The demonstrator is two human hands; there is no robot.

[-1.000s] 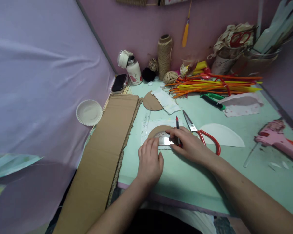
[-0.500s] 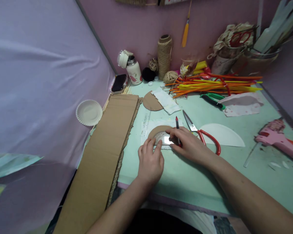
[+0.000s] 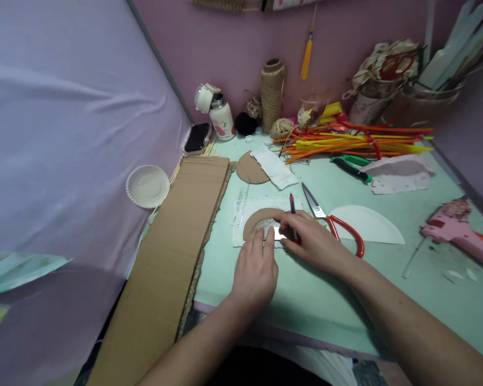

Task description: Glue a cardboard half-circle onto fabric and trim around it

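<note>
My left hand [image 3: 256,268] lies with its fingers stretched out on a clear protractor [image 3: 266,223], pressing its lower left part. Under the protractor is a rounded brown cardboard piece [image 3: 250,221], which rests on a sheet of white paper [image 3: 238,237]. Between its fingers my right hand [image 3: 308,236] holds a red-capped pen [image 3: 292,205], upright with the red end up. The thumb and fingertips of that hand also touch the protractor's right end. A clear ruler [image 3: 239,208] lies at the paper's left, and red-handled scissors [image 3: 360,242] lie just right of my right hand.
A long cardboard strip [image 3: 165,241] flanks the work on the left, beside a paper plate [image 3: 147,186]. Behind are a cardboard disc [image 3: 251,167], twine [image 3: 272,99], a bottle [image 3: 222,120] and colored sticks [image 3: 346,142]. Pliers [image 3: 352,167] and a pink glue gun [image 3: 451,230] lie right.
My left hand has shifted slightly right along the protractor, its fingers now closer together and straighter. The right hand still holds the pen in the same place.
</note>
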